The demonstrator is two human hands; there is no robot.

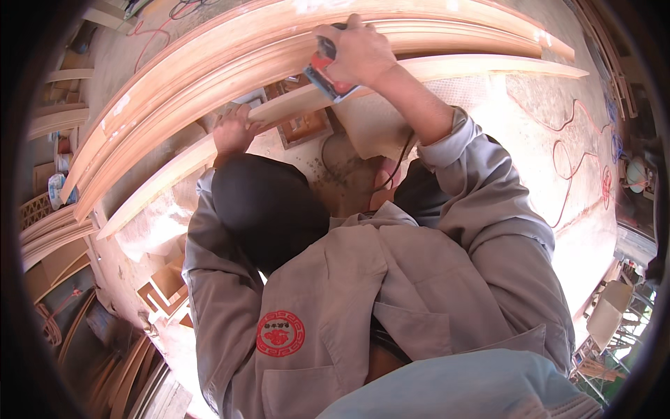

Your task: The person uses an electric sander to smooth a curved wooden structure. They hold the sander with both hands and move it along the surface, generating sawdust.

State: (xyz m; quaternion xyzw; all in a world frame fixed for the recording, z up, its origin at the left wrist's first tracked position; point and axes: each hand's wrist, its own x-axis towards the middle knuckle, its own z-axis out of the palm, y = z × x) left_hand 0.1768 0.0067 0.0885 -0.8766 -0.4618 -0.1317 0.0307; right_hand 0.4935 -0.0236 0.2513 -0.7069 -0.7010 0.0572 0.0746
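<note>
My right hand [363,54] grips a small orange and black power sander [326,72] from above. The sander's flat base rests against or just over a long pale wooden strip [447,68]; exact contact I cannot make out. To the left, my left hand [234,131] wraps round that same strip, its fingers curled over the top. Beyond it lie several long moulded wooden boards [230,87], side by side and running across the view.
A wooden frame [305,129] lies on the floor below the strip, between my knees. Red cord [574,150] snakes over the floor at right. More curved wood strips [56,237] are stacked at far left. A light-coloured chair [609,314] stands at lower right.
</note>
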